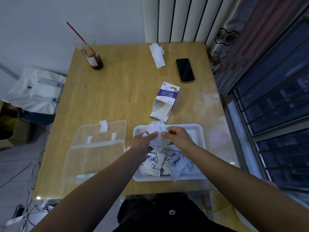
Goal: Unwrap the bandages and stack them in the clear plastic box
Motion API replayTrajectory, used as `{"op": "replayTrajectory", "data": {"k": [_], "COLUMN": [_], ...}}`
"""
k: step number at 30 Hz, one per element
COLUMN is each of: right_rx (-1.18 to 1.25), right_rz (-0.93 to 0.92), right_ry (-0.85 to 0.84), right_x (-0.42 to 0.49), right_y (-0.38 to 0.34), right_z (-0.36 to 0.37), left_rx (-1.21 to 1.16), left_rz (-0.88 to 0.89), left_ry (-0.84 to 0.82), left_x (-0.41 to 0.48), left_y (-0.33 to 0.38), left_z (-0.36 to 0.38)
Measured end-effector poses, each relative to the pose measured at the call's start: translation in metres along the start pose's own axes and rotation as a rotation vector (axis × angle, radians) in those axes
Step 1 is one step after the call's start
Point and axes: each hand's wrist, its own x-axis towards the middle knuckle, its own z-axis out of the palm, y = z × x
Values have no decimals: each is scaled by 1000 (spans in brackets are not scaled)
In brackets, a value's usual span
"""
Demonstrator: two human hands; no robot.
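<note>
Head view: left hand and right hand are pinching a bandage, unwrapping it; stacking in the box is probably coming next.

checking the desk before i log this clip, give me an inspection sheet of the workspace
surface: wooden table, whitish marks on its right side
job's things: clear plastic box open, lid folded back, left of white tray; wrapped bandages heaped in tray; open carton beyond it
clutter: phone, crumpled tissue, cup with red straw, far side
hands: left hand and right hand both pinch a bandage wrapper over the tray
cables: loose cables on the floor, left
surroundings: radiator, curtain, window right; pale bag left
</note>
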Motion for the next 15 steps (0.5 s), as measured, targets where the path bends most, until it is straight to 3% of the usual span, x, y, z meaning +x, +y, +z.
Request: {"op": "replayTrajectory", "data": {"k": [15], "right_rx": [56], "right_rz": [113], "right_ry": [-4], "right_x": [6], "right_y": [-1], "right_z": [-7], "left_rx": [-6], "left_rz": [10], "left_ry": [-8], "left_x": [7], "left_y": [1], "left_z": [5]}}
